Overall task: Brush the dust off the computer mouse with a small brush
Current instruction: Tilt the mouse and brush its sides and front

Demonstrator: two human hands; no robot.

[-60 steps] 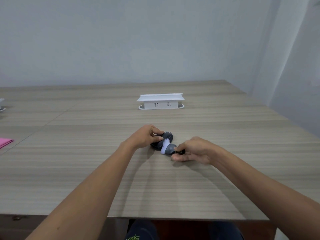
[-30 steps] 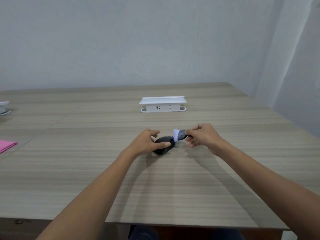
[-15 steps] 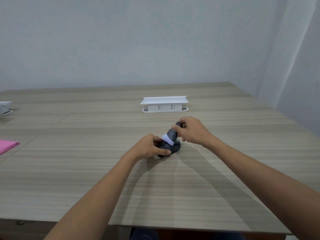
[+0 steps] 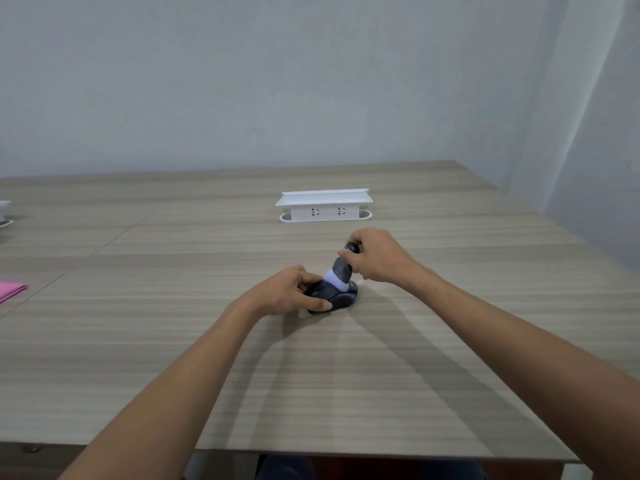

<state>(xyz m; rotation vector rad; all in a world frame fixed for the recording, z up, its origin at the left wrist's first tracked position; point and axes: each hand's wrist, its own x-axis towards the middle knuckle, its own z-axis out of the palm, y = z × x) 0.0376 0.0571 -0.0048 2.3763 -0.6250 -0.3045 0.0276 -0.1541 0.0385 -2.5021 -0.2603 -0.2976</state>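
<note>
Head view. Computer mouse [image 4: 337, 296]: dark, on the desk [image 4: 346, 393], mid-surface. My left hand [image 4: 289, 293]: fingers closed around the mouse's near side. My right hand [image 4: 375, 254]: fingers pinching the small brush [image 4: 341, 271], white bristles touching the mouse's top. White socket box [image 4: 324, 205]: behind, apart.

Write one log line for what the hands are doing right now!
left hand: steadies mouse on table | right hand: grips brush, tilted | bristles: on mouse top | stage: brushing
</note>
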